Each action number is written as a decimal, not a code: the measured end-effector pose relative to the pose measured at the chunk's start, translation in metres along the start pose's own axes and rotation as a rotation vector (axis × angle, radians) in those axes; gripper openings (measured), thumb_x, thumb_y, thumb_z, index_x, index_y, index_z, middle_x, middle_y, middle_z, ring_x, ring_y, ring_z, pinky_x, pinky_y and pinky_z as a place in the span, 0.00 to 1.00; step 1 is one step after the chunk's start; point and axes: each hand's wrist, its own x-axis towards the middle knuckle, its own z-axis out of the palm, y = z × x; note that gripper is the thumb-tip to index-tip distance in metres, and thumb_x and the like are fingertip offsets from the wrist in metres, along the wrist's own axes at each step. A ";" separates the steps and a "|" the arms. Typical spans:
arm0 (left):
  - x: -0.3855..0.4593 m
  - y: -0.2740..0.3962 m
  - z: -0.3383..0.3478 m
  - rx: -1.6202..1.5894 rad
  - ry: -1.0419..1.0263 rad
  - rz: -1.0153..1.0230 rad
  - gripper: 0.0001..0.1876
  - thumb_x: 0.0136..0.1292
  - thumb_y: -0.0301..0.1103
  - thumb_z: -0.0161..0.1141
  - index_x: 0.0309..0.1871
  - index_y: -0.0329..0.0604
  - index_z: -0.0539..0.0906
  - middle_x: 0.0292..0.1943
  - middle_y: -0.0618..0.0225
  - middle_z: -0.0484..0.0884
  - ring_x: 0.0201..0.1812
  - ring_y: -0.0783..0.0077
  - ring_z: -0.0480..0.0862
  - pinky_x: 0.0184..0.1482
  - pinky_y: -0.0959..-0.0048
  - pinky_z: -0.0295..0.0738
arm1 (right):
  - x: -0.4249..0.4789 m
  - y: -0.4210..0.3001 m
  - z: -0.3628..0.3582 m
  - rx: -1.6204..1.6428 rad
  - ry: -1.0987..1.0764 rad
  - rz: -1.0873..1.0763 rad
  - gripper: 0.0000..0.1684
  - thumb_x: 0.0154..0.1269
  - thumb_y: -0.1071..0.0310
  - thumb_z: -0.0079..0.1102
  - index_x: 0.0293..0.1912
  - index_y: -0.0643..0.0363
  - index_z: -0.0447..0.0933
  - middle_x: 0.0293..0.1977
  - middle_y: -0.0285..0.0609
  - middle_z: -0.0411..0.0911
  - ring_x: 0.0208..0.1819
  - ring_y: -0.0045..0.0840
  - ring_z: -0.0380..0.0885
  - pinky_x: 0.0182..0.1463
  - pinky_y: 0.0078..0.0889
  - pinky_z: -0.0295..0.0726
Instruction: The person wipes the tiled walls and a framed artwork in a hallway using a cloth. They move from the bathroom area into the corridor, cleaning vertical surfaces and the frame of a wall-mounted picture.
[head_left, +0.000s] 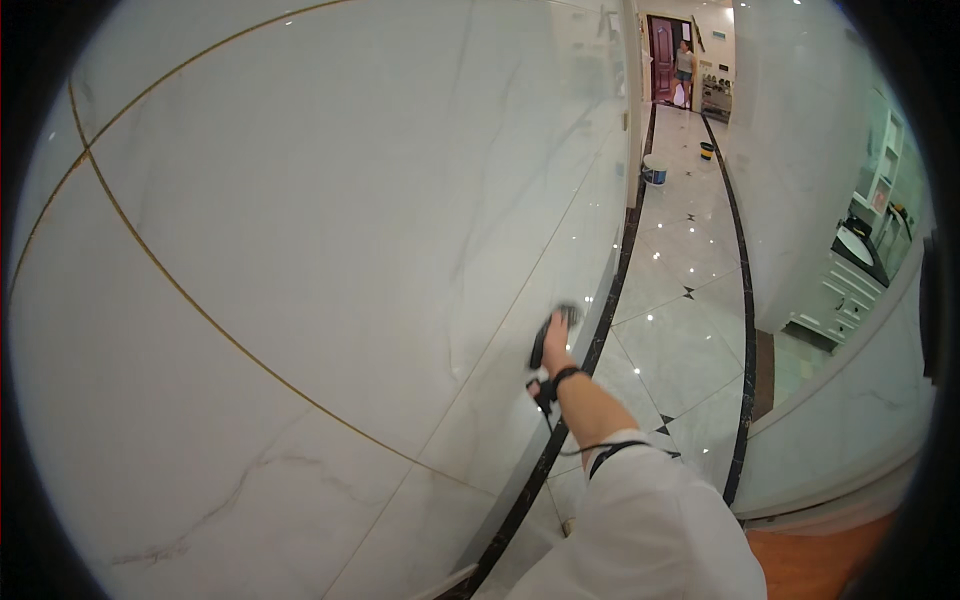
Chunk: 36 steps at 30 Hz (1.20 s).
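Observation:
My right hand (556, 341) is wrapped around a dark hand-held tool (538, 348), pressed to or held very near the wall. Motion blurs the tool, so its exact kind is unclear. The wall (337, 225) is clad in glossy white, grey-veined marble-look panels, with gold-coloured joint lines (191, 298) crossing it. Around my right wrist goes a black strap (568, 373) bearing a small device (541, 394), and a black cable (574, 453) runs from there to my white sleeve (645, 517). My left hand is out of view.
Along the wall's foot runs a black floor border (611, 300). Down the tiled corridor (675, 330) stand a white-and-blue bucket (654, 171) and a small black-and-yellow bucket (706, 151). A person (683, 66) stands by the far doorway. At right, a washroom holds a vanity cabinet (836, 300).

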 end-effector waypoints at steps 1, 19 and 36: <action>0.001 0.000 -0.004 0.026 0.001 0.006 0.23 0.73 0.39 0.45 0.56 0.21 0.68 0.55 0.42 0.74 0.50 0.54 0.76 0.50 0.59 0.75 | -0.036 0.037 -0.007 -0.149 0.091 0.068 0.41 0.68 0.49 0.41 0.72 0.62 0.49 0.68 0.54 0.57 0.68 0.44 0.57 0.69 0.37 0.55; 0.002 -0.009 -0.041 0.462 0.016 0.296 0.25 0.73 0.38 0.44 0.59 0.19 0.66 0.57 0.36 0.72 0.55 0.46 0.74 0.59 0.55 0.69 | -0.445 0.067 -0.008 0.206 -1.014 1.480 0.16 0.70 0.62 0.44 0.31 0.60 0.76 0.26 0.41 0.77 0.29 0.31 0.77 0.38 0.40 0.78; -0.007 -0.003 -0.026 -0.133 0.054 -0.097 0.31 0.68 0.41 0.52 0.61 0.18 0.61 0.52 0.28 0.72 0.51 0.40 0.76 0.54 0.51 0.71 | -0.439 -0.366 0.248 -0.281 -0.683 -1.503 0.29 0.65 0.58 0.51 0.61 0.65 0.66 0.56 0.53 0.70 0.62 0.48 0.63 0.69 0.50 0.55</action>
